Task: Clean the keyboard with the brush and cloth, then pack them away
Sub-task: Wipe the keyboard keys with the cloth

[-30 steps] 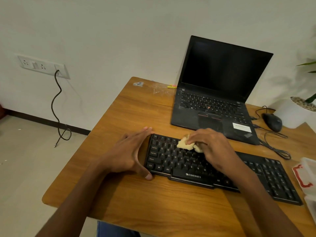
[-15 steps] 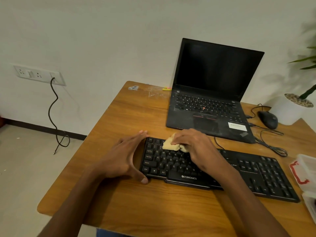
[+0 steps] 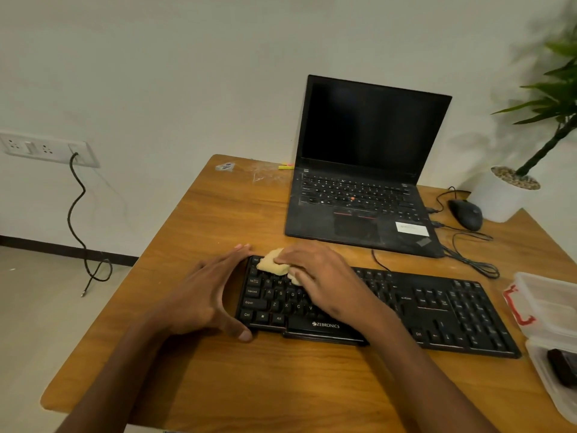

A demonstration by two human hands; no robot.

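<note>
Wooden desk (image 3: 237, 214), cloth (image 3: 274, 265) half-hidden under right hand (image 3: 324, 278), keyboard (image 3: 437, 310)

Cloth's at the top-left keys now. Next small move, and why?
Probably drag the cloth rightward along the top rows of the keyboard. The right hand presses it at the far left corner, so the stretch to the right looks like the natural way to go. The left hand braces the keyboard's left edge, so it should hold steady.

Office-like desk corner, open laptop (image 3: 365, 170), wired mouse (image 3: 466, 215), wall sockets (image 3: 46, 149), potted plant (image 3: 515, 182)
</note>
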